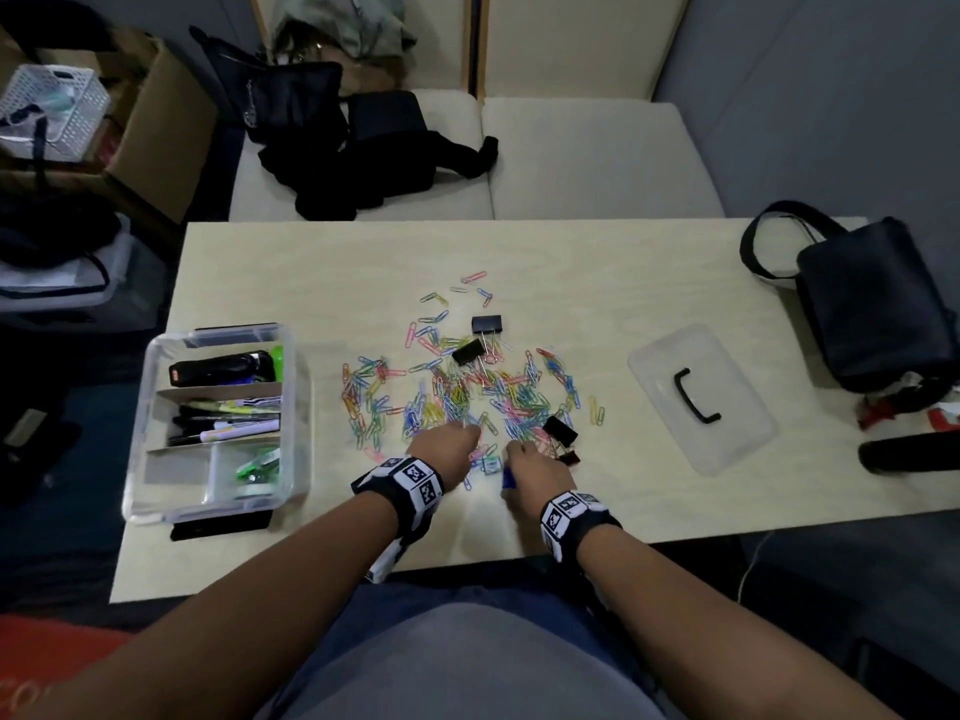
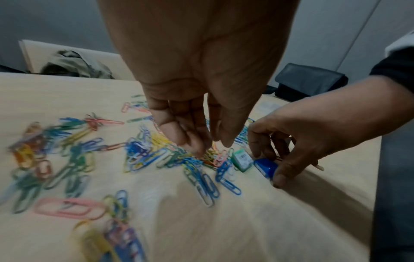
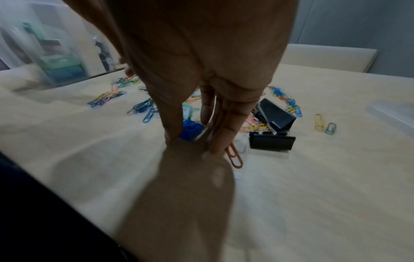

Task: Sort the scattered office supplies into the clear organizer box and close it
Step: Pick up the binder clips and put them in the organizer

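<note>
A heap of coloured paper clips (image 1: 457, 392) lies spread across the middle of the table. My left hand (image 2: 211, 148) reaches down into its near edge, with thumb and fingertips pinched on a few clips (image 2: 208, 157). Just to the right, my right hand (image 3: 193, 141) grips a small blue plastic piece (image 3: 190, 131) on the tabletop between thumb and fingers. A small green box (image 2: 241, 160) lies between the two hands. The clear organizer box (image 1: 150, 387) stands open at the left, holding pens, markers and a black stapler. Its clear lid (image 1: 727, 444) lies apart at the right.
Black binder clips lie in the heap at the far side (image 1: 487, 324), in the middle (image 1: 467, 350) and by my right hand (image 1: 561, 431). A black shoulder bag (image 1: 872, 304) sits on the table's right end. A cushioned bench with dark bags stands behind the table.
</note>
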Demonstrator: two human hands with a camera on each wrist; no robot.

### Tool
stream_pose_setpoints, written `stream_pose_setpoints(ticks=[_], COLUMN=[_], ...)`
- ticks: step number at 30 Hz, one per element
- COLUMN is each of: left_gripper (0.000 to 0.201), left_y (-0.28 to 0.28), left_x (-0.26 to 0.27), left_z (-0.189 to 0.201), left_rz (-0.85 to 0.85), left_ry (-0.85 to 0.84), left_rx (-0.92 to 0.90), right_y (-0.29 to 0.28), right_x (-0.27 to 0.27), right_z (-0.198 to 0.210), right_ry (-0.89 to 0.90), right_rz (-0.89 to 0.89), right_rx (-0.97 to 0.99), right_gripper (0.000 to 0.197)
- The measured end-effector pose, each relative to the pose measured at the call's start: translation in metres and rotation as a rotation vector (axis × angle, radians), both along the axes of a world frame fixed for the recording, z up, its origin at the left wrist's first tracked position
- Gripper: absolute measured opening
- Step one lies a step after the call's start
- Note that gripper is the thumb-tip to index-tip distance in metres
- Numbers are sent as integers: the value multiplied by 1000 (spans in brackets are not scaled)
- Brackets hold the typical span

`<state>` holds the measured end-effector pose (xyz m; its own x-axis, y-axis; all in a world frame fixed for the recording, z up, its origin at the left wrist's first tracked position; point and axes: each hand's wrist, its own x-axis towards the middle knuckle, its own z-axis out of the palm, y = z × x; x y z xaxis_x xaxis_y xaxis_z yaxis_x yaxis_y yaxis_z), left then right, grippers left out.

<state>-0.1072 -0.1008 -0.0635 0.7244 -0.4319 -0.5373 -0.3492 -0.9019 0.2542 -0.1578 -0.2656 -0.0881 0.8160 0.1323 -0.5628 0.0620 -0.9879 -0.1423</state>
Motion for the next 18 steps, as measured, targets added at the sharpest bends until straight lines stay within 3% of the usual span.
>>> stream_pose_setpoints(ticks=[5, 12, 18], left_gripper=[30, 25, 23], left_y=[-29, -41, -43], left_x=[-1, 0, 10], left_z=[-15, -30, -34], left_rz=[-11, -41, -7], left_ry=[2, -6, 104], left_rx=[8, -12, -55], right_y=[-6, -29, -39], right_x=[3, 21, 31], right_z=[-4, 9, 17], right_ry=[-34, 92, 148], right_rz=[41, 9, -19], right_rx=[60, 250, 448], right_gripper=[32, 25, 28])
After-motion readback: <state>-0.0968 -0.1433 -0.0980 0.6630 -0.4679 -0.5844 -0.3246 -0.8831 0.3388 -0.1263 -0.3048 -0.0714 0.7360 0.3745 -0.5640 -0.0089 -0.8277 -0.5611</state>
